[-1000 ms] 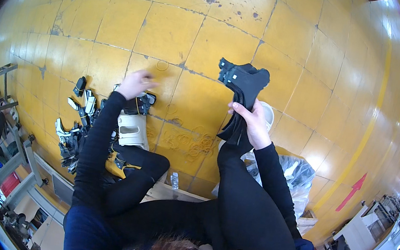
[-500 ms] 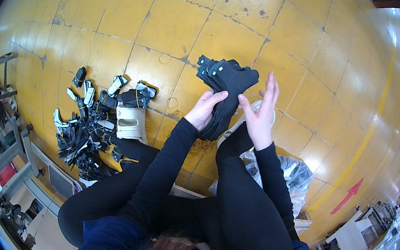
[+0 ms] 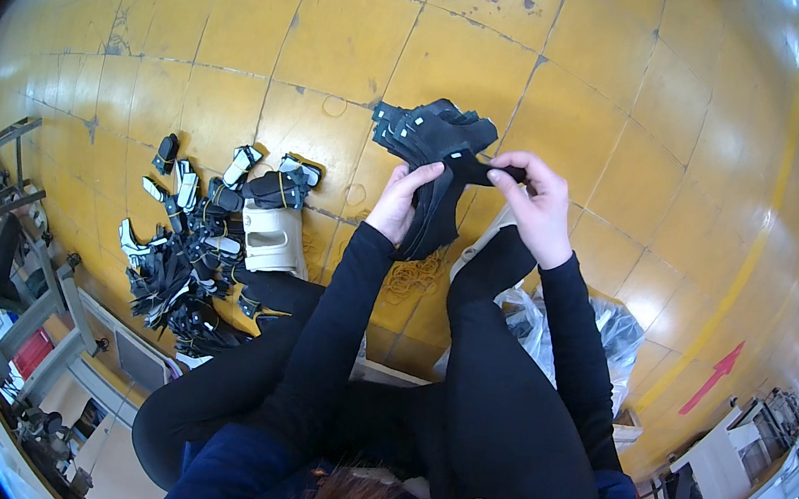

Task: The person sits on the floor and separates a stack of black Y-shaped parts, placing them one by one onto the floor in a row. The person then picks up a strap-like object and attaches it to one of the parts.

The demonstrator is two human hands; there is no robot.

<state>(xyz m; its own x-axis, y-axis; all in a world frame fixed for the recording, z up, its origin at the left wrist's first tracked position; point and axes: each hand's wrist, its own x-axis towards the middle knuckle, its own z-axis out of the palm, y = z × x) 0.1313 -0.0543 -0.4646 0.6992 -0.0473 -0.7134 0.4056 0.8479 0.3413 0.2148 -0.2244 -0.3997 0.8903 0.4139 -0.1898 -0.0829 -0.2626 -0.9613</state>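
A fanned stack of flat black fabric pieces (image 3: 440, 132), with small pale tags along its edges, is held over the floor in front of my knees. My left hand (image 3: 393, 208) is closed round its lower part, thumb on top. On the right, my right hand (image 3: 544, 213) pinches the end of a narrow black fabric piece (image 3: 471, 169) between thumb and fingers. That piece stretches sideways from the stack, and its other end lies against the pieces near my left thumb.
A heap of black and white fabric bundles (image 3: 201, 259), some banded in yellow, lies left of a cream plastic stool (image 3: 274, 243). Yellow rubber bands (image 3: 410, 281) lie on the floor. By my right leg sits a clear plastic bag (image 3: 617, 344). A metal frame (image 3: 60, 296) stands far left.
My right hand, with fingers extended beside the stack before, now pinches one piece and holds it out to the right. The stack has shifted slightly left and its edges are more fanned.
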